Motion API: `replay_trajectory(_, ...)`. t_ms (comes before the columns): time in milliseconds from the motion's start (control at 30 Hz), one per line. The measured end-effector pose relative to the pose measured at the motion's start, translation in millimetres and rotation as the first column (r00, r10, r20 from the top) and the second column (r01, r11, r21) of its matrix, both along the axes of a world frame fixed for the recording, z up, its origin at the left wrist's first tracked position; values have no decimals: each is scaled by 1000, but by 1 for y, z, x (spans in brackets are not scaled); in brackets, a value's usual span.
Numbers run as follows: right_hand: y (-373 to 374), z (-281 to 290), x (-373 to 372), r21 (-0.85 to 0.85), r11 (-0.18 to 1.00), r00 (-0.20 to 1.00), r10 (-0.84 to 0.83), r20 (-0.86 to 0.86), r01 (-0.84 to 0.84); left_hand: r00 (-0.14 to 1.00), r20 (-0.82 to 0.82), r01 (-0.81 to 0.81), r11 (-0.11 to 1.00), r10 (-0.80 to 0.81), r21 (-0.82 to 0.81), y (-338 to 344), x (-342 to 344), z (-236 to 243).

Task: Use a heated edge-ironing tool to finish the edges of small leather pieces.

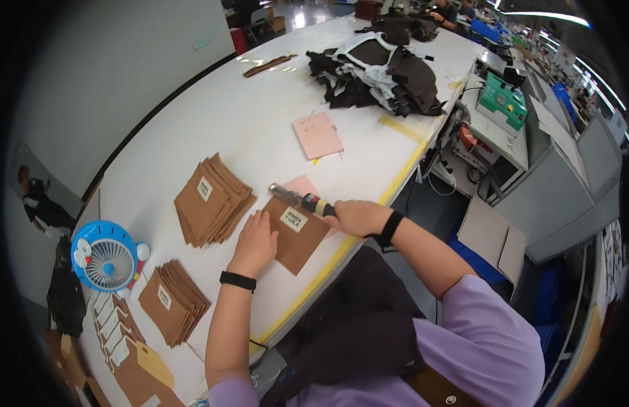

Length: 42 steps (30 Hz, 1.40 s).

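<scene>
A brown fabric piece [298,244] with a white printed label [293,218] lies in front of me on the white table. My left hand [254,243] rests on its left edge, fingers stretched out. In my right hand [355,218] is a hot-air gun [304,201], a stick-shaped tool with a metal nozzle and dark handle; it lies low over the piece's far edge, nozzle pointing left. Partly under the brown piece is a pink sheet [302,186]. Left of my left hand sits a stack of similar labelled brown pieces [209,203].
A second brown stack [173,302] and a blue fan [105,256] stand at the left. Farther off are a pink pad [318,136] and a heap of dark and white garments [382,71]. Yellow tape [341,254] runs along the near edge. A green machine [503,102] stands right.
</scene>
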State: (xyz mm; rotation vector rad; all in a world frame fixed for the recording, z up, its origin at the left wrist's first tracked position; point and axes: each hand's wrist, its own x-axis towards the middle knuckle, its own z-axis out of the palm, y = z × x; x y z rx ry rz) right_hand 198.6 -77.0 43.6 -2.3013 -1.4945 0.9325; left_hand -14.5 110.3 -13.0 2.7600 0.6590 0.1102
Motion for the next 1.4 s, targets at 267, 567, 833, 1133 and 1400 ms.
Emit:
replay_trajectory(267,-7,-47,9,158,965,916,-135,-378,208,966,112,-243,968,234,66,12,21,-13)
replay_trajectory(567,-10,-72,30,175,873,672,-208,-711,456,852,502,24,947,148,-320,-8,-3,-1)
replay_trajectory(833,-4,-65,24,168,905,691,-169,-703,392,885,266,-189,817,382,-545,-29,-178,95)
replay_trajectory(1133,-16,-65,23,172,897,705,-190,-683,408,756,39,-593,709,653,-383,86,-316,99)
replay_trajectory(1400,-6,-64,16,214,877,698,-172,-695,429,695,161,-619,697,700,-362,151,-352,13)
